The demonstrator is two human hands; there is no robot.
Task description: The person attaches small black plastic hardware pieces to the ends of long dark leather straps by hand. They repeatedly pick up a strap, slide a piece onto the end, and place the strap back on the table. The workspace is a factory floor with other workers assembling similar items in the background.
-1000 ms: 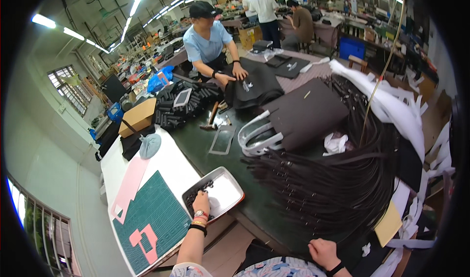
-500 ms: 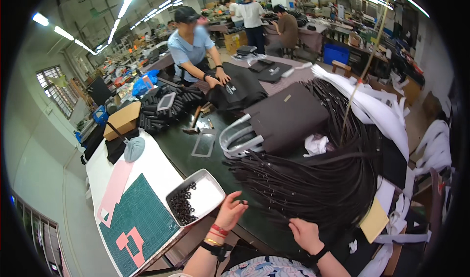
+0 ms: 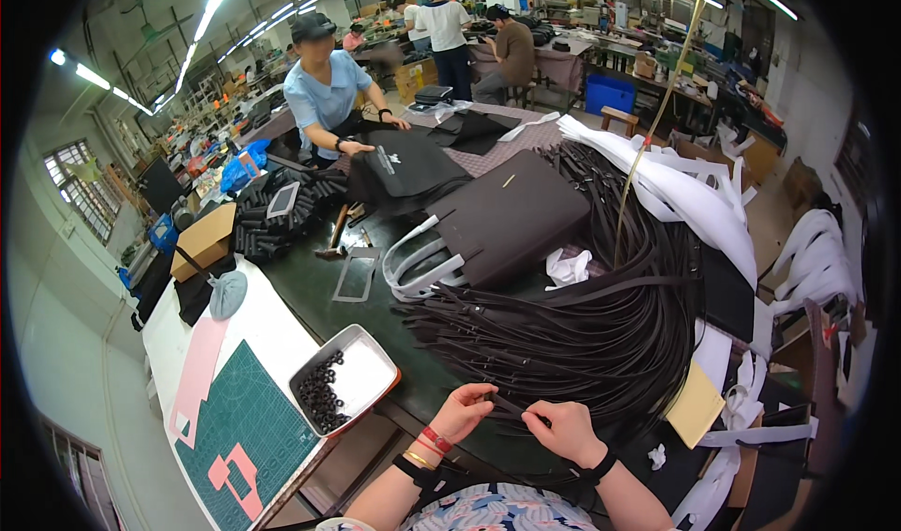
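Observation:
My left hand [image 3: 462,415] is closed in a pinch on a small black ring [image 3: 490,396], partly covered by the fingertips. Just to its right, my right hand [image 3: 569,433] grips the end of a black strap [image 3: 510,406]; the strap's tip comes up to the ring, and whether it passes through cannot be made out. Beyond both hands spreads a big bundle of black straps [image 3: 582,343]. To the left stands a white tray [image 3: 368,362] with many similar small black rings [image 3: 319,398] heaped on its left side.
A green cutting mat [image 3: 246,417] with pink pieces lies at left. Past the straps sit a dark bag [image 3: 516,207] with wrapped grey handles and a clear frame [image 3: 357,275]. A person in light blue [image 3: 324,90] handles black bags across the table. White strips [image 3: 676,193] hang at right.
My hands have come together, bringing the ring and the strap end close to each other. The person opposite has spread their arms over the black bag. The whole view has shifted slightly.

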